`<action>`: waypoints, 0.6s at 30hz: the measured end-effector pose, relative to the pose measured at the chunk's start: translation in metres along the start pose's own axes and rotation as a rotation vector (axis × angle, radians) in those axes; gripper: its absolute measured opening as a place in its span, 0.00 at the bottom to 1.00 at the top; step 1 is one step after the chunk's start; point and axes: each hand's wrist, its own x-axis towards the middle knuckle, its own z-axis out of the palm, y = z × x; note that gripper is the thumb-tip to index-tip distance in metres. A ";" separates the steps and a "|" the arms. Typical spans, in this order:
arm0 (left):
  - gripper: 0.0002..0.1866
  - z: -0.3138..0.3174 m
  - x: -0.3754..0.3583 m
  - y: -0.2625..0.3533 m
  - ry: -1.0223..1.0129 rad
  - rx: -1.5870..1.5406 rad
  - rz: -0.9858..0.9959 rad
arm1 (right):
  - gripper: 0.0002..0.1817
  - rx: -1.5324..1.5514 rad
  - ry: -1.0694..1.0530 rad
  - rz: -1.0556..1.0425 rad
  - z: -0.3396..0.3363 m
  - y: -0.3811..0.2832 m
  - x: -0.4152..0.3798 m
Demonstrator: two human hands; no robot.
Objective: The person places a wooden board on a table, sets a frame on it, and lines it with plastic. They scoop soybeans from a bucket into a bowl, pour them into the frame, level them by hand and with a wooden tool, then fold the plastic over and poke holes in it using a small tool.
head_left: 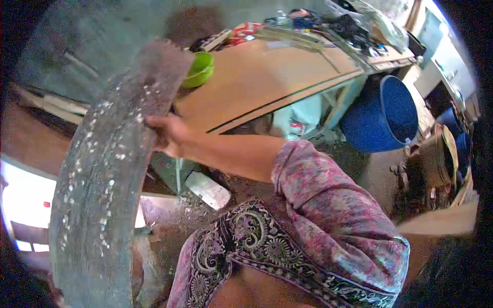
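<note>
A long, worn dark plank (110, 169) speckled with white spots stands tilted on the left side of the view, running from the bottom edge up to the back wall. My right hand (172, 134) grips its right edge near the upper part, fingers closed against the wood. The right arm stretches across from a pink flowered sleeve. My left hand is out of sight, and so is the plank's lower end.
Beyond the plank stands a tan-topped table (272, 77) with a green bowl (198, 69) at its left end and clutter behind. A blue barrel (380, 115) is to the right. A whitish block (208, 190) lies on the dirty floor.
</note>
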 end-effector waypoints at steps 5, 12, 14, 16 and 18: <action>0.21 0.086 0.026 -0.054 -0.221 -0.338 -0.156 | 0.14 -0.155 0.266 -0.155 -0.049 -0.100 -0.104; 0.27 0.324 0.003 -0.081 -0.618 -0.532 -0.310 | 0.08 -0.166 0.814 -0.459 -0.135 -0.186 -0.193; 0.33 0.379 -0.003 -0.096 -0.761 -0.403 -0.264 | 0.07 -0.253 1.128 -0.353 -0.169 -0.210 -0.199; 0.36 0.427 -0.002 -0.116 -0.741 -0.379 -0.427 | 0.07 -0.236 1.102 -0.366 -0.201 -0.225 -0.204; 0.39 0.472 0.008 -0.162 -0.676 -0.307 -0.493 | 0.08 -0.224 1.076 -0.388 -0.245 -0.236 -0.204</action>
